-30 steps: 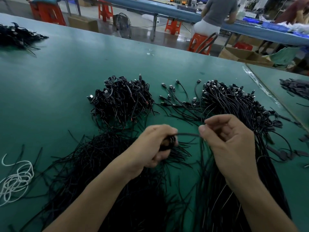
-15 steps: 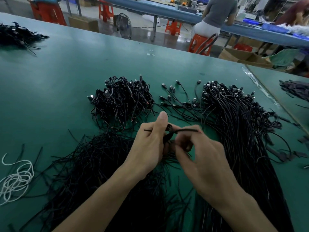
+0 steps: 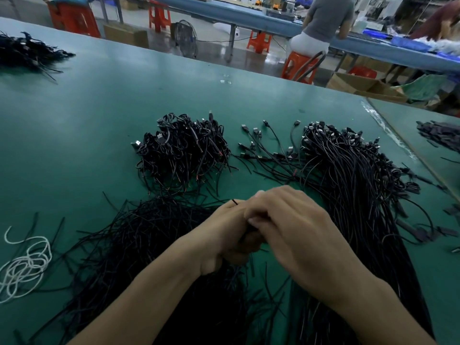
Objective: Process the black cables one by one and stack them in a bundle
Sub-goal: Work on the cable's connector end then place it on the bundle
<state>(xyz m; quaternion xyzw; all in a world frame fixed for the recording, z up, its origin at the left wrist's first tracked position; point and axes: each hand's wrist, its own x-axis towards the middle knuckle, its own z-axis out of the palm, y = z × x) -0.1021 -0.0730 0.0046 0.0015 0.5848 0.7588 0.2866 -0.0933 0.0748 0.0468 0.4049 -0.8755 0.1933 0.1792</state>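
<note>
My left hand (image 3: pixel 224 235) grips a coiled black cable (image 3: pixel 235 201) at the centre of the green table; only a short tip of it sticks out above the knuckles. My right hand (image 3: pixel 296 230) lies over the left one, its fingers curled around the same cable, most of which is hidden between the hands. A bundle of coiled black cables (image 3: pixel 184 148) sits beyond the hands. A long pile of straight black cables with USB plugs (image 3: pixel 353 175) runs along the right. A loose heap of black ties or wires (image 3: pixel 139 245) spreads at the left and below my arms.
A white cord (image 3: pixel 25 265) lies coiled at the left edge. Another black cable heap (image 3: pixel 22 53) sits at the far left corner. Dark strips (image 3: pixel 440 135) lie on the adjoining table at the right. A seated person (image 3: pixel 323 23), orange stools and boxes are beyond the table.
My right hand has moved left from holding the cable's stretched end and now covers my left hand. The cable, visible between the hands before, is now mostly hidden.
</note>
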